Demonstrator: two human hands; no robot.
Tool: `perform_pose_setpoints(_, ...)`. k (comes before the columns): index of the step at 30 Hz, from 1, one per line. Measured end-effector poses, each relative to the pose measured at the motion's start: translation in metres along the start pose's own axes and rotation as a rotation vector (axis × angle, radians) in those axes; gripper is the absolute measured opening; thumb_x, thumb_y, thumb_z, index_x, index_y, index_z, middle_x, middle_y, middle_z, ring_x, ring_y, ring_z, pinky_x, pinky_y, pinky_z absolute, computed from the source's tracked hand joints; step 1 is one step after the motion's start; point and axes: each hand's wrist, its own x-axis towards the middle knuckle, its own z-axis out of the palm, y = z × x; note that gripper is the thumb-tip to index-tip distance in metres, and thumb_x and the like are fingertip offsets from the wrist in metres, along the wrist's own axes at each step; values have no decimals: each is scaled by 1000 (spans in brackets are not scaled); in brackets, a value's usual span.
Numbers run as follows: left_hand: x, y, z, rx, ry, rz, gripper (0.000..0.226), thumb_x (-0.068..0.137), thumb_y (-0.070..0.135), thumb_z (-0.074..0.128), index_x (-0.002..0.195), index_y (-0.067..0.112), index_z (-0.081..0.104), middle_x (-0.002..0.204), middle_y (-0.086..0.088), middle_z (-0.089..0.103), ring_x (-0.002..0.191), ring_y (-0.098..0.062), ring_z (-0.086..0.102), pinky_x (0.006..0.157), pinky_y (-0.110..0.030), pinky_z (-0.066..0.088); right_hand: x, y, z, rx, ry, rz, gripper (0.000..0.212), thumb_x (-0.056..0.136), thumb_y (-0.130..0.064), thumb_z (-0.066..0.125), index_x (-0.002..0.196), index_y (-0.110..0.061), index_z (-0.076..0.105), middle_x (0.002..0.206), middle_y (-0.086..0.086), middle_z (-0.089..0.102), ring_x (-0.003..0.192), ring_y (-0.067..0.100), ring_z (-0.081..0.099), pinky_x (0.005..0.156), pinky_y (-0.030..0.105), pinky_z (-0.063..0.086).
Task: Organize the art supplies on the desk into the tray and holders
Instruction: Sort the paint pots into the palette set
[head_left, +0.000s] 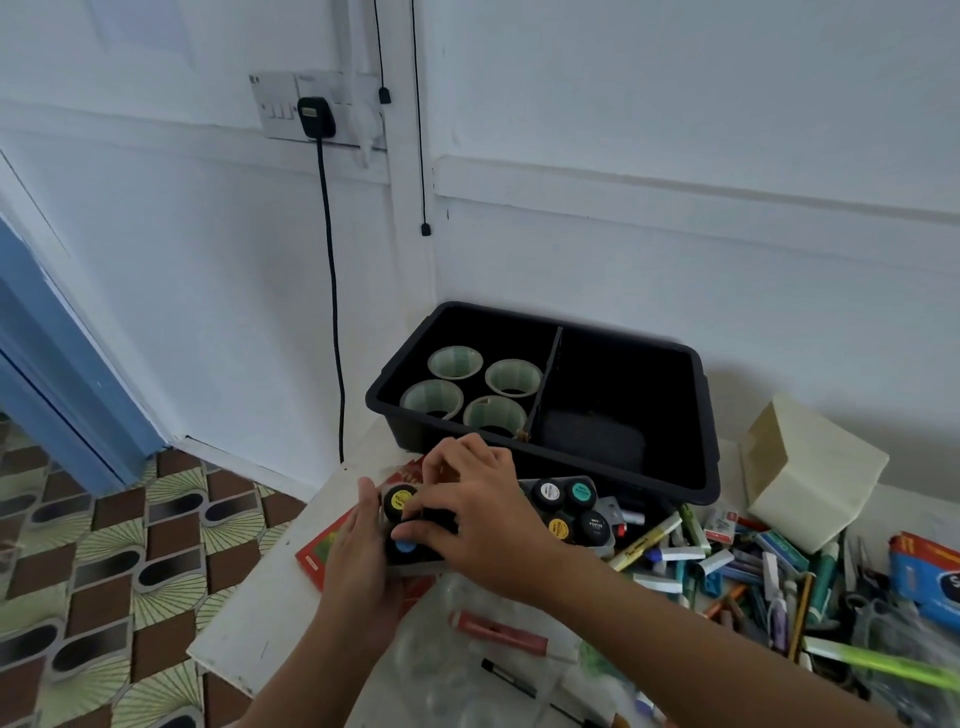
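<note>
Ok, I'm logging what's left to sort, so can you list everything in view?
tray: one, black, divided, back corner of desk
holders: four, pale green, tray's left compartment
paint pots: several, black, coloured labels, before tray
red packet: one, red, under pots
pens and markers: heap, mixed colours, desk's right
box: one, cream, right of tray
pink tube: one, pink, desk's front
plug: one, black, wall socket
left hand: one, against pots' left side
right hand: one, fingers curled over pots
</note>
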Motion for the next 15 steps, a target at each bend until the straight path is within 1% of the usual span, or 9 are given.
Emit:
perform_pose_setpoints(2, -2, 2, 0, -5, 0, -8, 65, 95, 64, 45, 132, 13, 62, 126, -23, 68, 116, -41, 66, 105, -62, 46, 1, -2, 0, 2, 18, 32, 31, 86, -56, 63, 101, -29, 67, 107, -10, 44, 105, 11, 39, 94, 39, 33)
perform_pose_setpoints(4, -2, 2, 0, -6, 11, -9, 65, 94, 65, 46, 132, 14, 62, 127, -23, 67, 117, -41, 66, 104, -63, 47, 1, -4, 1, 29, 8, 53, 28, 85, -53, 66, 99, -29, 63, 108, -10, 45, 105, 10, 39, 94, 38, 33)
perform_pose_setpoints(6, -2, 3, -1, -6, 27, -12, 66, 93, 65, 46, 133, 14, 62, 125, -23, 68, 116, -41, 66, 102, -63, 48, -1, -5, 3, 41, -17, 60, 27, 85, -53, 68, 96, -28, 64, 106, -11, 49, 105, 11, 40, 95, 40, 34)
perform_pose_setpoints(9, -8, 6, 1, 5, 38, -25, 62, 98, 60, 42, 129, 12, 63, 118, -22, 71, 112, -39, 68, 100, -61, 51, -2, -6, 4, 32, -24, 84, 35, 84, -61, 66, 98, -29, 65, 106, -13, 52, 106, 10, 41, 95, 40, 34)
perform_pose_setpoints(10, -11, 8, 1, 9, 52, -20, 59, 99, 58, 41, 126, 11, 65, 115, -22, 72, 109, -39, 69, 95, -59, 54, -2, -6, 3, 22, -16, 80, 36, 84, -62, 64, 99, -29, 65, 106, -13, 52, 106, 10, 42, 95, 39, 34)
perform_pose_setpoints(12, -14, 13, -1, 12, 84, 9, 55, 101, 55, 41, 120, 11, 67, 109, -21, 74, 103, -38, 71, 80, -50, 58, -1, -6, 0, 18, 20, 75, 34, 90, -61, 58, 99, -29, 65, 103, -13, 53, 102, 8, 44, 94, 37, 36)
perform_pose_setpoints(14, -15, 22, -4, -5, 122, 33, 55, 100, 54, 44, 123, 10, 65, 109, -20, 75, 100, -37, 71, 74, -45, 56, -4, -4, -7, 69, 76, 80, 28, 96, -52, 54, 95, -26, 65, 96, -13, 55, 93, 7, 48, 89, 35, 40)
perform_pose_setpoints(15, -14, 27, -6, -23, 150, 31, 55, 99, 55, 45, 126, 10, 64, 111, -19, 74, 99, -37, 72, 73, -45, 56, -6, -2, -11, 109, 92, 64, 25, 98, -45, 55, 93, -23, 65, 92, -12, 55, 87, 8, 50, 83, 34, 44)
